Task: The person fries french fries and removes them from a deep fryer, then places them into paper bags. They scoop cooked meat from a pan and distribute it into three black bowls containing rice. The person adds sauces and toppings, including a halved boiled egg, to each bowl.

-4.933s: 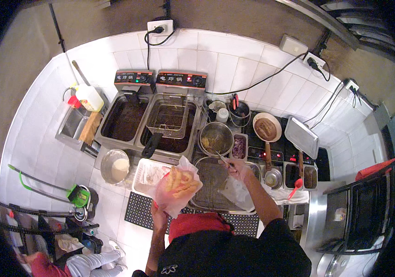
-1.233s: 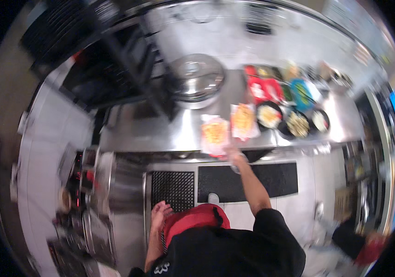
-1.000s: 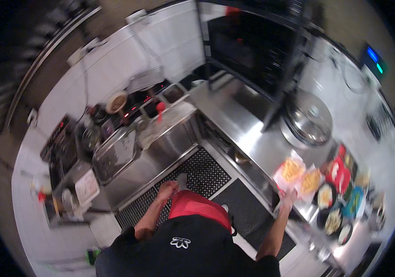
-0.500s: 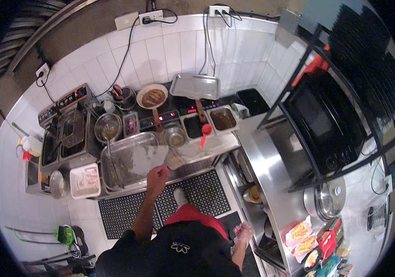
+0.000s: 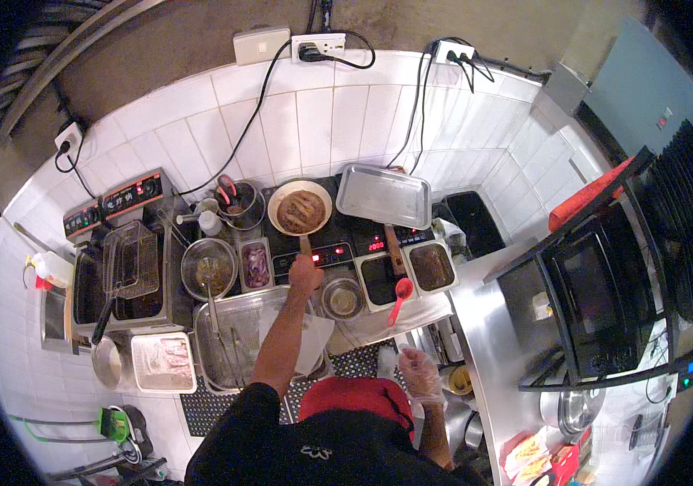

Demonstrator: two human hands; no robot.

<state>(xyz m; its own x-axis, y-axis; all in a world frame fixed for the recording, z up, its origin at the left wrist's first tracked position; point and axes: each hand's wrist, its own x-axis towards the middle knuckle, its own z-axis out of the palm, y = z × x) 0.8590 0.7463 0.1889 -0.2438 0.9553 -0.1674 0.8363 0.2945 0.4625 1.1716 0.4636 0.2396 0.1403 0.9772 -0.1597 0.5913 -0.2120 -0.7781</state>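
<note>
- The pan point(image 5: 273, 207) sits just above the middle of the frame, cream inside, on a black hob with a lit red display point(image 5: 331, 255); browned strips of meat point(image 5: 301, 212) lie in it.
- The left hand point(image 5: 305, 274) is bare and closed around the pan's brown handle point(image 5: 304, 243), which points down the frame.
- The right hand point(image 5: 421, 375), in a clear glove, is right of lower centre, fingers partly curled; I cannot tell whether it holds anything.
- The pan is probably stiff and heavier at the bowl end; the meat looks soft and may slide if tilted.
- The handle seems the place to hold, as the rim is likely hot.
- A metal bowl point(image 5: 342, 298) stands right of the left hand.
</note>
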